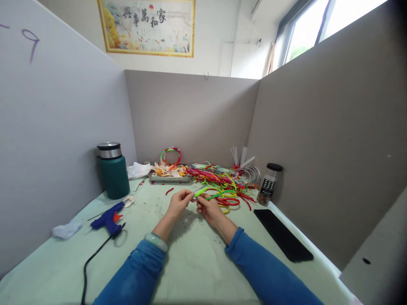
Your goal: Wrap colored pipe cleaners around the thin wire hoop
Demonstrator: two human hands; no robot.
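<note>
Yellow-green strip point(201, 192), on near side & R of tray point(170, 180), axis slanting away to R: L hand point(178, 204) grip pinching tray-side end, R hand point(211, 210), farther from tray, appar. pinching green cord point(219, 195).

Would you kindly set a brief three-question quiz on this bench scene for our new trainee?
1. Which of these is nearest the blue glue gun?
A) the black-lidded jar
B) the green flask
C) the framed picture

2. True or false: the green flask is lying on its side.

3. Fill in the colour: the bright piece between the left hand and the right hand is ____.

Key:
1. B
2. False; it stands upright.
3. yellow-green
</note>
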